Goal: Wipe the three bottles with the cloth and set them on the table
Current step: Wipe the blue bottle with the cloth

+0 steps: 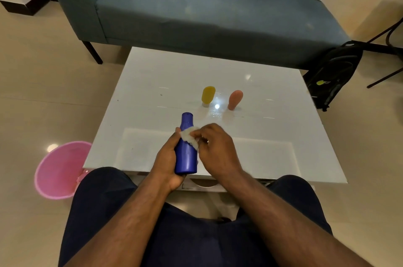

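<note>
Standing on glossy white table [272,136] before blue sofa [196,11].

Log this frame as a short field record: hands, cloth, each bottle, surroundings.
left hand: grips the blue bottle by its lower body
right hand: fingers press the white cloth against the bottle's shoulder
yellow bottle: on the white table, cap down
peach bottle: on the table, beside the yellow one, apart
floor: pink bin, black backpack

Blue bottle [186,153], white cloth [189,137]
</note>
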